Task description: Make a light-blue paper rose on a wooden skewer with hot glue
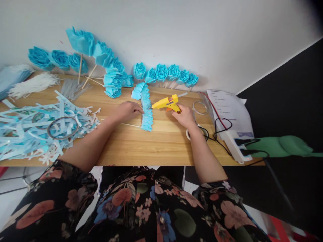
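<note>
My right hand (185, 116) is wrapped around the handle of a yellow hot glue gun (165, 102), with a clear glue stick poking out of its back end. The gun's nozzle points left and meets a ruffled strip of blue paper petals (147, 116) on the table. On the strip's left edge, the fingers of my left hand (127, 111) are pressed together, holding it. A thin white stick (131, 125) lies with its end at the strip's lower part. Whether the strip is glued to the stick cannot be seen.
Finished blue paper flowers (161, 72) on sticks line the wall. Paper scraps (32, 134) with a ring on top cover the table's left. White fringed paper (35, 84) lies behind them. At right are tape rolls (200, 107), printed sheets (229, 111), cables and a power strip (237, 148).
</note>
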The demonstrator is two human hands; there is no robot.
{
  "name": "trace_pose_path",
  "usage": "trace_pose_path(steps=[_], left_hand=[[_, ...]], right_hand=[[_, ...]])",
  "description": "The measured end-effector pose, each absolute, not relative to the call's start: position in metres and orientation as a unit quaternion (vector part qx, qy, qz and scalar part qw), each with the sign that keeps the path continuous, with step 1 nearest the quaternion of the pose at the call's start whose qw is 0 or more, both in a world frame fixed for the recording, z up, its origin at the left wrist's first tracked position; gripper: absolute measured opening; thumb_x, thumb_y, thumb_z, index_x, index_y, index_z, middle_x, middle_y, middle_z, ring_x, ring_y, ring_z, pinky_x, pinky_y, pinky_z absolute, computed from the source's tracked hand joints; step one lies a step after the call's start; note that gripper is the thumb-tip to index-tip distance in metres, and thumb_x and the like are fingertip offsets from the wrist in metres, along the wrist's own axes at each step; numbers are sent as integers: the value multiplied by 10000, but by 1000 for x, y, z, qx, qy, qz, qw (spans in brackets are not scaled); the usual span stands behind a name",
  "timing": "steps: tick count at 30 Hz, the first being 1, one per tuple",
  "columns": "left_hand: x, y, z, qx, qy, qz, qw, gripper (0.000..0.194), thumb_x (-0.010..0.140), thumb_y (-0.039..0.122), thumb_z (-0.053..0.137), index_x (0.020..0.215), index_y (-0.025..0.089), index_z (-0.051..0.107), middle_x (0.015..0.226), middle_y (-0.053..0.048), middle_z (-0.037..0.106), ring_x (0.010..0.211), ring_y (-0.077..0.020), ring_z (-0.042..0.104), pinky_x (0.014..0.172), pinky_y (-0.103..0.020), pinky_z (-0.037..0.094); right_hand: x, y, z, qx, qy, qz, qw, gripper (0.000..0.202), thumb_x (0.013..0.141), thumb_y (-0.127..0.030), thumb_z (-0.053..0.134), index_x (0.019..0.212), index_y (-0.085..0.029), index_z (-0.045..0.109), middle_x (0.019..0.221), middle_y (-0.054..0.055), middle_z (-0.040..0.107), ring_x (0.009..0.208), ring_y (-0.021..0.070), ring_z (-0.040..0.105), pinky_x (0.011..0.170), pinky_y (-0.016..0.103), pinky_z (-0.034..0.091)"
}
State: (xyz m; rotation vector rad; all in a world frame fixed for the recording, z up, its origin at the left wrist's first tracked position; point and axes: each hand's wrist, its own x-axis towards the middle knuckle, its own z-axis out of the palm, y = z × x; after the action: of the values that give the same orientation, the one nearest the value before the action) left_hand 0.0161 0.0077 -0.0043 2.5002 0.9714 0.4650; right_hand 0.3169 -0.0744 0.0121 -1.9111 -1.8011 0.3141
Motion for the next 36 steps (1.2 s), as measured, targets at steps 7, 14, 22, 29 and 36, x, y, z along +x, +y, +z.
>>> trace_pose_path(steps=[7,14,22,29,36], left_hand=[[16,10,-9,879,362,196,242,356,832,145,507,957,232,829,1032,-7,805,920,-185,736,827,-255,525],[17,7,-6,898,349,173,206,358,857,141,505,998,216,825,1066,-31,800,950,-206,732,857,-288,527],[17,7,-3,904,349,156,189,355,870,124,508,1006,215,823,1083,-35,796,975,-207,725,872,-288,528],[16,9,-7,895,341,190,218,345,834,154,521,953,251,830,1037,-4,804,939,-194,730,858,-274,530],[13,13,-12,849,382,216,295,345,835,224,504,964,229,824,993,-4,809,886,-175,736,810,-244,539]], right_hand=[[307,-79,21,-724,-669,80,147,289,836,-340,596,1050,-255,771,866,47,769,740,212,631,623,294,312],[308,-78,19,-722,-668,87,160,287,829,-327,608,1058,-274,772,887,39,776,746,209,632,610,291,304],[311,-76,19,-708,-652,137,233,281,824,-329,593,1021,-215,757,820,35,736,715,194,614,638,278,377],[306,-78,18,-719,-666,96,173,280,838,-354,599,1039,-250,763,843,43,756,726,208,629,614,287,326],[305,-78,16,-717,-675,77,154,298,845,-347,596,1076,-272,768,865,44,776,740,219,642,609,294,299]])
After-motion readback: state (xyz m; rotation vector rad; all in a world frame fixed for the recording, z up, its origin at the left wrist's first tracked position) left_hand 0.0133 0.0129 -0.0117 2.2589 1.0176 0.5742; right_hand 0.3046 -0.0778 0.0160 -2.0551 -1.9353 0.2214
